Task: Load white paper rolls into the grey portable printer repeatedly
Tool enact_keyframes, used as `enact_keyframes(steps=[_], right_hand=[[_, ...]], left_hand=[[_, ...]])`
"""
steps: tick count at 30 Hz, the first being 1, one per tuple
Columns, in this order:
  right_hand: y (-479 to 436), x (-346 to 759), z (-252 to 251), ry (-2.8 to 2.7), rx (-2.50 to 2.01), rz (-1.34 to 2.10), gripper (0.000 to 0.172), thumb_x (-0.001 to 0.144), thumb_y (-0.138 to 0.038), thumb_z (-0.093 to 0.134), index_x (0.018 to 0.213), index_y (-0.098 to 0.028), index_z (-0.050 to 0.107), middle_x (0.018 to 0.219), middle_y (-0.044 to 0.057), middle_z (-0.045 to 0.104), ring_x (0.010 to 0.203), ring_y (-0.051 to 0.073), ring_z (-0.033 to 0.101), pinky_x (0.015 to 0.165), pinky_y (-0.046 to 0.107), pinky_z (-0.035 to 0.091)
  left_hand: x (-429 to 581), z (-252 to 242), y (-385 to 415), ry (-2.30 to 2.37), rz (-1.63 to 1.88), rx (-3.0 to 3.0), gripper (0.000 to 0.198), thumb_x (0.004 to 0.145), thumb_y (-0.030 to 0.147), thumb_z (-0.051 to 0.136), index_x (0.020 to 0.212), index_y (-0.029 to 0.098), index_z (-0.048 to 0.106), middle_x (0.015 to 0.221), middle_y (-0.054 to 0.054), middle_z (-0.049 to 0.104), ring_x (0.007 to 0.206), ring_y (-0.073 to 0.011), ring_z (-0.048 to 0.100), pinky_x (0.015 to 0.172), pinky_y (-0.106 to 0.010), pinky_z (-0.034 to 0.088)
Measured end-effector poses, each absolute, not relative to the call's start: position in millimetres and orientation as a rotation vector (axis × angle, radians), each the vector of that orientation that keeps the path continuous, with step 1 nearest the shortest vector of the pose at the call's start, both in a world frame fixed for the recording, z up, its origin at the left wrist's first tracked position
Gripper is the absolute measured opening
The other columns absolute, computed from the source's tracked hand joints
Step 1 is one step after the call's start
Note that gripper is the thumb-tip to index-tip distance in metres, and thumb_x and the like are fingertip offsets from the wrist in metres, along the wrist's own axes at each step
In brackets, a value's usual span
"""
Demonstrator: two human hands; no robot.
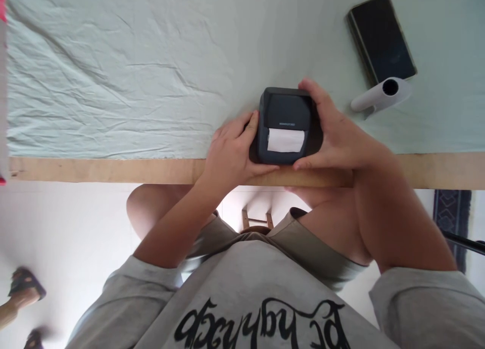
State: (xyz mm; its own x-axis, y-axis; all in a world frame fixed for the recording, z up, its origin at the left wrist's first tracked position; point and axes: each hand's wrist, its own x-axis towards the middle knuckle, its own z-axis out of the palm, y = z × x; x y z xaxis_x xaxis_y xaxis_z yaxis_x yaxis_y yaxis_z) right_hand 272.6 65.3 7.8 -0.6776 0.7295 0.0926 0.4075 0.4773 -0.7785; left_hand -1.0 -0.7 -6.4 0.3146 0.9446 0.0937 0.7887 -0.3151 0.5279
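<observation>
Near the front edge of the table sits a dark, boxy label printer (287,109), with a strip of white paper (286,140) showing at its front slot. My left hand (235,144) grips the printer's left side, its thumb along the lower edge. Around the right side curves my right hand (333,132), fingers at the top corner and thumb at the bottom corner. Parts of both hands' grip are hidden behind the printer. I cannot tell whether the printer rests on the cloth or is slightly raised.
A pale green wrinkled cloth (113,76) covers the table, with a bare wooden edge (106,171) in front. At the upper right lie a dark phone-like device (382,38) and a white handheld object with a round dark opening (373,97). Another person's foot (25,293) shows at lower left.
</observation>
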Motion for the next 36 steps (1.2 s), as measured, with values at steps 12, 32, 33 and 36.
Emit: enact_keyframes(steps=[12, 32, 33, 36], right_hand=[[68, 274, 4, -2.157, -0.910, 1.215, 0.118, 0.067, -0.064, 0.095, 0.166, -0.044, 0.034, 0.175, 0.003, 0.041, 0.163, 0.037, 0.040, 0.137, 0.056, 0.034], [79, 247, 22, -1.867, -1.140, 0.630, 0.044, 0.095, -0.072, 0.066, 0.118, -0.034, 0.066, 0.078, -0.001, 0.058, 0.065, 0.016, 0.059, 0.059, 0.034, 0.051], [80, 241, 26, -1.819, -1.142, 0.608, 0.042, 0.096, -0.070, 0.067, 0.113, -0.033, 0.065, 0.068, -0.004, 0.051, 0.054, 0.014, 0.050, 0.053, 0.033, 0.045], [80, 226, 34, -1.691, -1.098, 0.648, 0.028, 0.096, -0.055, 0.072, 0.100, -0.030, 0.059, 0.060, -0.008, 0.045, 0.043, 0.012, 0.046, 0.041, 0.031, 0.033]], left_hand=[[0, -3, -2, 1.532, 0.525, 2.191, 0.118, 0.077, 0.086, 0.078, 0.166, 0.017, 0.042, 0.162, -0.021, 0.056, 0.147, -0.0447, 0.054, 0.121, -0.056, 0.045], [1, 6, -5, 1.533, 0.532, 2.180, 0.080, 0.108, 0.070, 0.037, 0.162, 0.011, 0.044, 0.155, -0.021, 0.061, 0.144, -0.0376, 0.058, 0.119, -0.049, 0.042], [1, 6, -5, 1.534, 0.529, 2.178, 0.079, 0.108, 0.069, 0.038, 0.162, 0.012, 0.044, 0.155, -0.020, 0.061, 0.144, -0.0375, 0.057, 0.119, -0.049, 0.042], [1, 5, -5, 1.537, 0.528, 2.174, 0.079, 0.107, 0.068, 0.040, 0.162, 0.011, 0.044, 0.156, -0.020, 0.061, 0.144, -0.0375, 0.057, 0.119, -0.049, 0.042]])
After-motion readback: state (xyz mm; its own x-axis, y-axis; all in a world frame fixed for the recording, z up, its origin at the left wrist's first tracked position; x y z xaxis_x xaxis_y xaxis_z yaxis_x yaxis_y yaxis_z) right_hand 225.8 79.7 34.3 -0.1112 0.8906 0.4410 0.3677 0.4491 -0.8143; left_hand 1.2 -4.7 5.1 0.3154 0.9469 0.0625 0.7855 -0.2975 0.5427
